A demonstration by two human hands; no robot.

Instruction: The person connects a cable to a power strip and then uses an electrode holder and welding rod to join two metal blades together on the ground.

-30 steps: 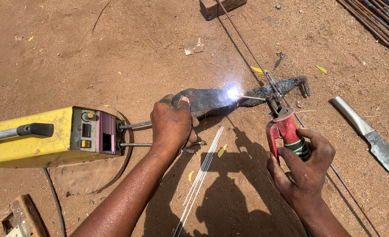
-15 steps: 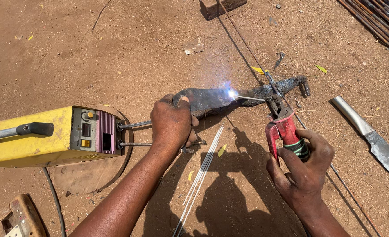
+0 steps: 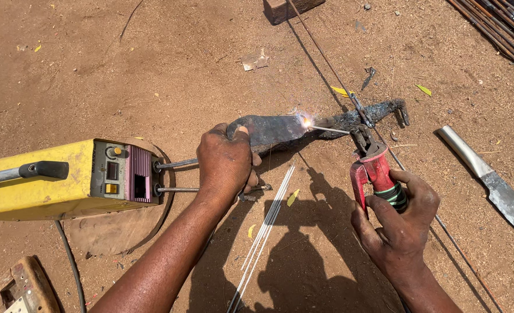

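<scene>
My left hand (image 3: 225, 162) presses down on the near end of a flat dark metal blade (image 3: 274, 128) lying on the dirt. My right hand (image 3: 400, 223) grips a red welding electrode holder (image 3: 373, 168). Its thin rod (image 3: 329, 130) reaches left to the joint between the blade and a blackened metal handle piece (image 3: 367, 115). A small bright spark (image 3: 307, 122) glows at the rod's tip.
A yellow welding machine (image 3: 54, 182) sits at the left on a round board, two rods sticking out toward my left hand. Spare welding rods (image 3: 265, 226) lie between my arms. A large knife (image 3: 491, 182) lies at the right, steel bars (image 3: 500, 26) top right, a brick (image 3: 289, 8) at the top.
The bright arc glare has shrunk to a small spark. Both hands stay where they were.
</scene>
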